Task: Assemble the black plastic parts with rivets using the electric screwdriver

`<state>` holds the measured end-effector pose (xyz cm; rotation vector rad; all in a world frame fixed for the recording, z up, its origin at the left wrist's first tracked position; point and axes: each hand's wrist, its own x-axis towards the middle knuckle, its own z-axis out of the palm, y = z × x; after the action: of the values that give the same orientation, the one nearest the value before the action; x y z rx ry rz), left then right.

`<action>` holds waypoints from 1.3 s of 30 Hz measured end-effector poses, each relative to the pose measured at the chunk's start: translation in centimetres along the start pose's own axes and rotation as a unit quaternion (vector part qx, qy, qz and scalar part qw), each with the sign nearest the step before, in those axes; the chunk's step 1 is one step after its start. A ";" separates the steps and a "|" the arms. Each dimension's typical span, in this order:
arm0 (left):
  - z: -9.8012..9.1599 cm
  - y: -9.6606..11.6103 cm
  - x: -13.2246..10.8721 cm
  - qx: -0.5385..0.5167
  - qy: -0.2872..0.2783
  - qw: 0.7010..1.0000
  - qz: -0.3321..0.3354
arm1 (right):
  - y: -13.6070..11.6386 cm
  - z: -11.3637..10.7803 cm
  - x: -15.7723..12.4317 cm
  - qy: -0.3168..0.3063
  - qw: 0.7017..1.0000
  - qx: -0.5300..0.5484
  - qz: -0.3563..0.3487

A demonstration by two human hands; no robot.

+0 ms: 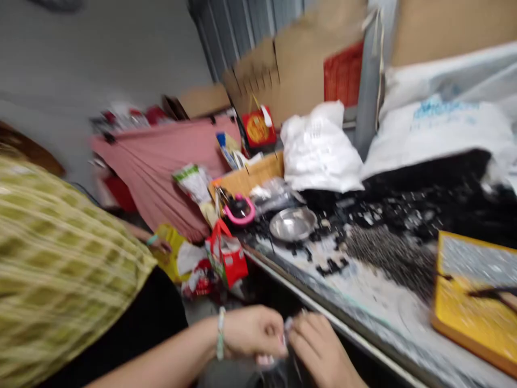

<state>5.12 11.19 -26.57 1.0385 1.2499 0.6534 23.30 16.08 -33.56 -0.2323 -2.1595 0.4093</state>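
The picture is smeared by motion. At the bottom, below the table's edge (323, 318), my two hands meet. My left hand (250, 331), with a pale band at the wrist, is closed in a pinch. My right hand (321, 345) is closed too, its fingers pressed against the left hand's. Between them shows a small clear plastic piece (283, 350); I cannot make out what it is.
On the table lie a metal bowl (293, 223), heaps of small black parts (388, 253), a yellow tray (472, 302) and white bags (319, 145). A person in a green plaid shirt (52, 264) bends at the left. Nearby are a red-white bag (226, 258) and pink cloth (169, 161).
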 end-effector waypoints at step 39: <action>0.5 4.1 -2.3 0.447 0.170 0.876 0.067 | -4.3 -1.5 -1.4 -0.034 0.889 0.309 0.336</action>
<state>5.62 10.75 -21.87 1.8379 1.8744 0.3453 25.28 11.96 -32.18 -0.6028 -1.8426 1.4838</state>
